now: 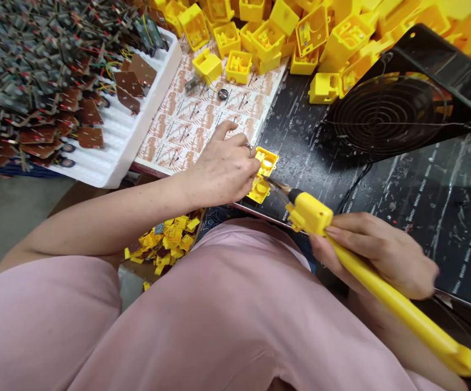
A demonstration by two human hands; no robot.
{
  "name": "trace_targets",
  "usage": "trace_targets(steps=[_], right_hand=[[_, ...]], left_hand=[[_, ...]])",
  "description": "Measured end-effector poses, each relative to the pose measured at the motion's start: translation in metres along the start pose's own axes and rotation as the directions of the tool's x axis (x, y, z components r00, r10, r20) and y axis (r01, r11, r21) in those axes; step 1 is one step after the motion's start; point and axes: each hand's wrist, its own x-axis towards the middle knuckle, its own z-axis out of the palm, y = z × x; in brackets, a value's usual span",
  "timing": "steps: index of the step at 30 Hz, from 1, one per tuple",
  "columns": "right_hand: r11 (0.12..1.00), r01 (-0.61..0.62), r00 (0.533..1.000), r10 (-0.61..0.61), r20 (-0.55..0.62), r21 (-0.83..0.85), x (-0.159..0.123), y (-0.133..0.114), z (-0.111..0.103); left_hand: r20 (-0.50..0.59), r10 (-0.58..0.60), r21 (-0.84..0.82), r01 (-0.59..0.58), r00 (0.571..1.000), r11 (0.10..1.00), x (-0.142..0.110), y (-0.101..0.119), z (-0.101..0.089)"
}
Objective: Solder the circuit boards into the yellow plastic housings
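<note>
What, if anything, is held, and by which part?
Right hand: yellow tool, by the front of its handle. Left hand: at a yellow case; whether gripping it cannot be told.

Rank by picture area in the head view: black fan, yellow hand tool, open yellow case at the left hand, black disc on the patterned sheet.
1. Black fan
2. Yellow hand tool, probably enlarged by nearness
3. Open yellow case
4. Black disc
</note>
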Motion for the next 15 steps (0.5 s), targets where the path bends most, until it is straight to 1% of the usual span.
trace_targets(steps=[3,5,6,7,9,11,12,13,15], right_hand=[[0.992,-0.123,0.991,0.124,0.041,-0.011,-0.003,-0.001,-0.008],[0.99,-0.138,0.99,0.137,0.024,0.021,-0.008,-0.001,-0.007],[0.989,-0.138,0.99,0.139,-0.014,0.055,-0.011,0.0,-0.005],[0.986,-0.145,0.985,0.152,-0.078,0.086,-0.014,0.001,-0.002],[0.979,-0.172,0.966,0.189,-0.179,0.106,-0.02,0.003,0.004],[0.974,-0.217,0.944,0.225,-0.243,0.059,-0.024,0.004,0.008],[0.971,-0.238,0.936,0.238,-0.26,0.034,-0.026,0.004,0.009],[0.968,-0.252,0.932,0.248,-0.264,0.02,-0.027,0.004,0.01],[0.965,-0.26,0.928,0.256,-0.271,0.024,-0.028,0.004,0.01]], left_hand=[[0.025,-0.006,0.009,0.006,1.0,1.0,-0.001,0.0,-0.003],[0.033,-0.009,0.011,0.009,0.999,1.0,0.0,0.0,-0.003],[0.036,-0.011,0.011,0.011,0.999,1.0,0.0,0.001,-0.003],[0.038,-0.012,0.011,0.012,0.999,1.0,0.001,0.001,-0.001],[0.028,-0.013,0.005,0.013,1.0,1.0,0.002,0.001,0.002],[-0.016,-0.019,-0.042,0.018,1.0,0.999,0.001,-0.002,0.004],[-0.058,-0.03,-0.098,0.025,0.998,0.995,-0.001,-0.006,0.005],[-0.108,-0.057,-0.176,0.037,0.993,0.984,-0.004,-0.011,0.005],[-0.208,-0.166,-0.358,0.083,0.964,0.93,-0.014,-0.026,0.004]])
